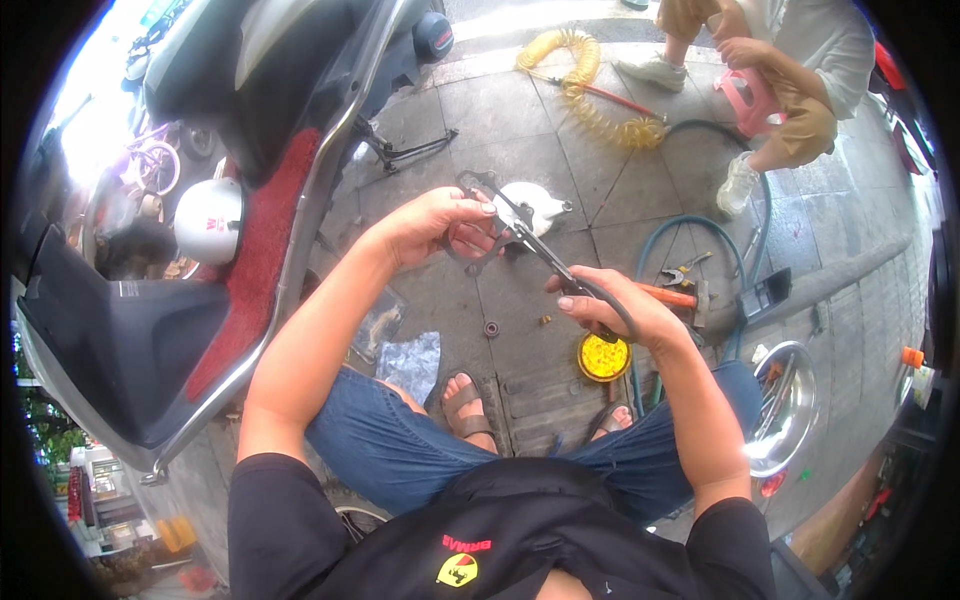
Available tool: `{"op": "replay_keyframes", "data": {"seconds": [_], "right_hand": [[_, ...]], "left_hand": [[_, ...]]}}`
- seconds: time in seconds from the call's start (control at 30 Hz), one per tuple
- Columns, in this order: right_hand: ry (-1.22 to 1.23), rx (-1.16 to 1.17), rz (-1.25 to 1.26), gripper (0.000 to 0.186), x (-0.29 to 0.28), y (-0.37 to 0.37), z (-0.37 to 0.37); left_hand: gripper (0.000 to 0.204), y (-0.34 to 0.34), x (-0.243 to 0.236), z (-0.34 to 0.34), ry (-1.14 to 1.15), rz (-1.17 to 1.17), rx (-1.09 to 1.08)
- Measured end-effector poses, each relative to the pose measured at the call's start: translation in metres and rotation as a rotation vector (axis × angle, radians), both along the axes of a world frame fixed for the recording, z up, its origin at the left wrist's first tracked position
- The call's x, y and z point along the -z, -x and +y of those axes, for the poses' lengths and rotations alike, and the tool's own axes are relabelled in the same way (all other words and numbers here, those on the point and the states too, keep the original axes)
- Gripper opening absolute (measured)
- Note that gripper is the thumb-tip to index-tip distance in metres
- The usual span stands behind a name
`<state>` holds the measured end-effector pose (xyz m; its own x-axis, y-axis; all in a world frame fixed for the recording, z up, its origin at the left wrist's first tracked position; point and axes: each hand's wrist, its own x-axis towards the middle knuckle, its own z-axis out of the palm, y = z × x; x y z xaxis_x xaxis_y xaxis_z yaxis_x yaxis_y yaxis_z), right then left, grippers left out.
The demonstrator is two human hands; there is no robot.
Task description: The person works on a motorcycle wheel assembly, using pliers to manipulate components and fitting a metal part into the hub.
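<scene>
Above the grey floor: scissors and a thin dark ring

Fingers of the left hand pinch the ring. Fingers of the right hand are wrapped around the scissors' handles. Below sit a white metal part, a hammer and a round yellow tub. A scooter stands at the left; another person sits top right.

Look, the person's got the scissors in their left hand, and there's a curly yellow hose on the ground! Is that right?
Not quite: in the head view, the scissors are in the right hand, not the left hand, which holds a thin dark ring-shaped piece. The curly yellow hose does lie on the ground.
</scene>
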<state>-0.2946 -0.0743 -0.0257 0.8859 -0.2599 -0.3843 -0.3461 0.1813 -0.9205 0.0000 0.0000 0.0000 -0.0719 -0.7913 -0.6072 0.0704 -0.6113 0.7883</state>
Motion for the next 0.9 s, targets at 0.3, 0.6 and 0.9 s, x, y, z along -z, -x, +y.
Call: {"op": "replay_keyframes", "data": {"seconds": [0.3,0.6,0.9], "right_hand": [[0.008,0.048,-0.027,0.042,0.004,-0.006,0.007],[0.123,0.192,0.005,0.04,0.014,-0.01,0.012],[0.142,0.224,-0.026,0.04,0.019,-0.014,0.016]], "left_hand": [[0.054,-0.018,0.009,0.002,0.023,-0.206,-0.007],[0.044,-0.005,0.003,0.01,0.346,-0.815,-0.054],[0.04,0.02,-0.004,0.008,0.265,-0.831,0.202]]}}
